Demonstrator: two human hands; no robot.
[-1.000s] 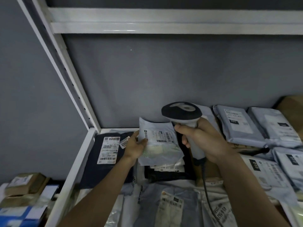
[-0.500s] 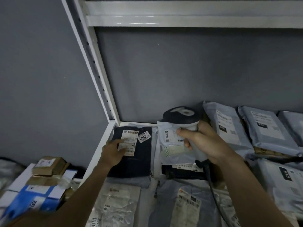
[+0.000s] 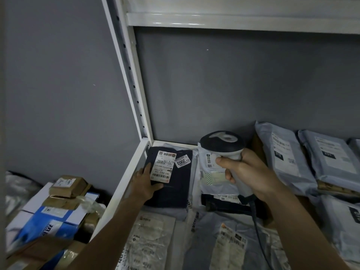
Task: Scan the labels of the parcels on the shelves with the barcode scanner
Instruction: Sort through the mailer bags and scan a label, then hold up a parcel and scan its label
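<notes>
Head view, sole view on record: shelf (image 3: 124, 184), white metal, back left corner; dark parcel (image 3: 171, 191) lay flat in that corner, bearing a white label (image 3: 162, 166) and a small sticker (image 3: 182, 161) marked 2003 just beside it; left hand (image 3: 145, 185) rested on the dark parcel's left edge, fingers fairly straight, thumb lying along the label's lower edge, no firm clamp evident; scanner (image 3: 222, 144), dark head and pale handle, held upright in the right hand (image 3: 247, 174), fingers wrapped fast round the handle, forefinger at the front, cable (image 3: 257, 227) trailing down toward the wearer; scanner head stood over the grey parcel (image 3: 212, 172) next to the dark one, not over the dark parcel's label; more grey parcels (image 3: 288, 156) stacked at right, others lay nearer the wearer; cartons (image 3: 66, 186) sat outside the shelf at left. Risks, judged: head aimed over the grey parcel might read that barcode in place of the dark parcel's, so logging the wrong item; the 2003 sticker close by the label might be caught by a loose aim; the thumb at the label's lower edge, where a barcode appeared, might mask it; dim light and the label's skew might cause a failed read; the cable might drag the near parcels out of order.
</notes>
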